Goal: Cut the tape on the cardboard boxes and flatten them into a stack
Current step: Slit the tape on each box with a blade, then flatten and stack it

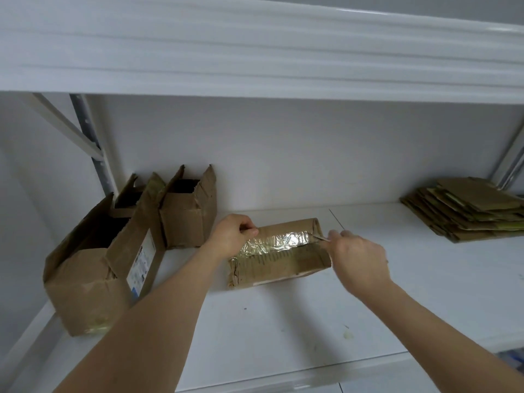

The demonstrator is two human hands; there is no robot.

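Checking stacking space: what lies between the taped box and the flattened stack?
Only bare white shelf, in the head view, between taped box and flattened stack.

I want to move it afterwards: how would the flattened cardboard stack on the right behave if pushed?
The flattened cardboard stack is probably light and stiffish. Its sheets lie skewed and uneven, so top pieces would likely slide off on the smooth white shelf.
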